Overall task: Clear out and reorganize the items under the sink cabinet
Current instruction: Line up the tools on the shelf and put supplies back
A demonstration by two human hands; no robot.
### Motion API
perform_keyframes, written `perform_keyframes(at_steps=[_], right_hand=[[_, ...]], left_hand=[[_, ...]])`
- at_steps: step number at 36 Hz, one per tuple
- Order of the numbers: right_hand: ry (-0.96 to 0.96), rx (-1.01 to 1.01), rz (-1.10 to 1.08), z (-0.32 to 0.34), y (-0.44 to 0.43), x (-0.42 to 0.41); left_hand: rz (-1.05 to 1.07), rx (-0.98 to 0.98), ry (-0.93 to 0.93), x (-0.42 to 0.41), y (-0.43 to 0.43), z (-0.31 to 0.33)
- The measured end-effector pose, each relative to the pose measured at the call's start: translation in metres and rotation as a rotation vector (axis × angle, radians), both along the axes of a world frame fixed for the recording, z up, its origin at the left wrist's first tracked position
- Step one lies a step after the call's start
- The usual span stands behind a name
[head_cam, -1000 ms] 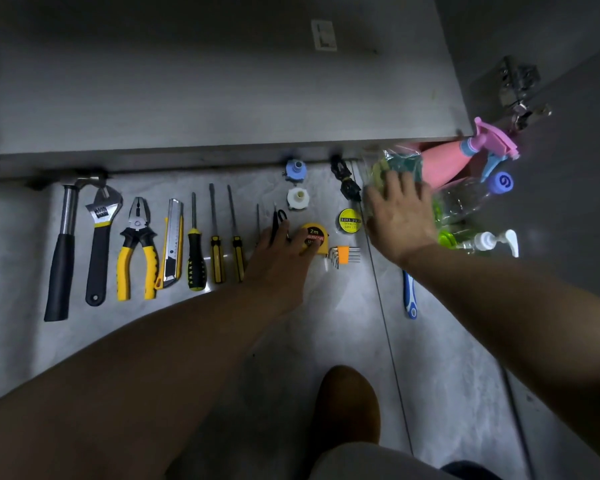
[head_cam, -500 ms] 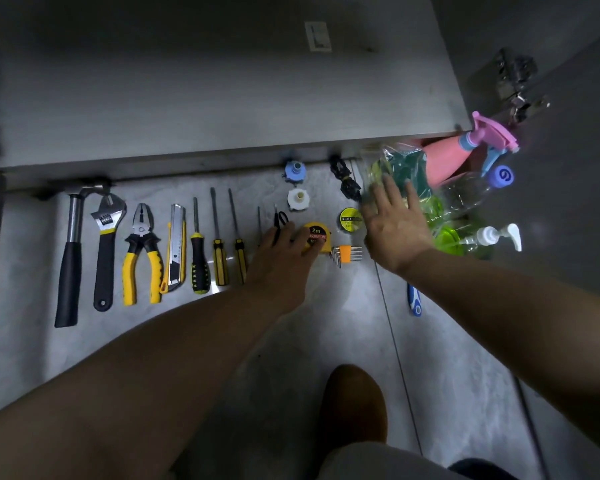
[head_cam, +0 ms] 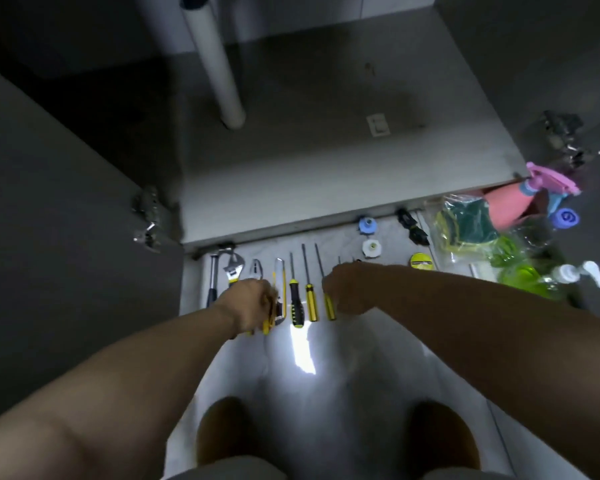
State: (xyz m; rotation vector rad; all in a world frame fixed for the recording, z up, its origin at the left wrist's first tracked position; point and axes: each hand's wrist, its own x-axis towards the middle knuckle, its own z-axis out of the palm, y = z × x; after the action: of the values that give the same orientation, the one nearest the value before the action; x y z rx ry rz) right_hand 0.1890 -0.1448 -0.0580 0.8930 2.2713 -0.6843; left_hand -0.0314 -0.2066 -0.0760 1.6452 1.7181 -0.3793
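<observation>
Now both hands are down in the tool row on the floor, just before the open cabinet (head_cam: 326, 161), whose floor looks bare apart from the pipe (head_cam: 215, 64). Left hand (head_cam: 248, 308) is curled shut over the yellow pliers (head_cam: 265, 327); only the handle tips show below the fist. Right hand (head_cam: 347, 289) is bunched beside the third screwdriver (head_cam: 329, 304); cannot tell whether it grips it or only touches.

Judgement: step in hand is gathering tools for return. Best done by lifting the pliers straight up, handles kept together, so the knife (head_cam: 280, 285) touching alongside is not dragged. Take screwdrivers by the handles, one bunch.

Around: wrench (head_cam: 234, 270) and hammer (head_cam: 212, 285) left of the fist; caps (head_cam: 368, 225), tape roll (head_cam: 421, 262); bottles (head_cam: 520, 278) and sponges (head_cam: 465, 223) heaped right. Right forearm crosses over the small items, hiding some.
</observation>
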Motion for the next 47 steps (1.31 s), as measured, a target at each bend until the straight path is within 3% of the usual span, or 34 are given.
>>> perform_keyframes(at_steps=[7, 10, 20, 28, 33, 37, 43, 47], right_hand=[[0.278, -0.013, -0.151, -0.026, -0.04, -0.054], [0.246, -0.077, -0.176, -0.041, -0.044, -0.058], [0.149, -0.117, -0.285, -0.064, -0.033, -0.063], [0.135, -0.142, -0.275, -0.052, -0.032, -0.067], [0.123, -0.15, -0.223, -0.023, -0.035, -0.068], [0.123, -0.173, -0.22, 0.013, -0.038, -0.066], [0.162, -0.212, -0.433, 0.08, -0.033, -0.057], [0.322, -0.297, -0.708, 0.122, -0.037, -0.044]], left_hand=[[0.422, 0.002, 0.118, -0.053, -0.031, -0.034], [0.567, 0.002, 0.141, -0.06, -0.035, -0.049], [0.712, 0.008, 0.217, -0.063, -0.031, -0.086], [0.796, -0.114, 0.071, -0.072, -0.022, -0.079], [0.979, -0.321, -0.207, -0.07, -0.016, -0.049], [0.982, -0.475, -0.295, -0.069, -0.019, -0.011], [0.855, -0.509, -0.448, -0.056, -0.017, 0.069], [0.758, -0.447, -0.647, -0.03, -0.015, 0.131]])
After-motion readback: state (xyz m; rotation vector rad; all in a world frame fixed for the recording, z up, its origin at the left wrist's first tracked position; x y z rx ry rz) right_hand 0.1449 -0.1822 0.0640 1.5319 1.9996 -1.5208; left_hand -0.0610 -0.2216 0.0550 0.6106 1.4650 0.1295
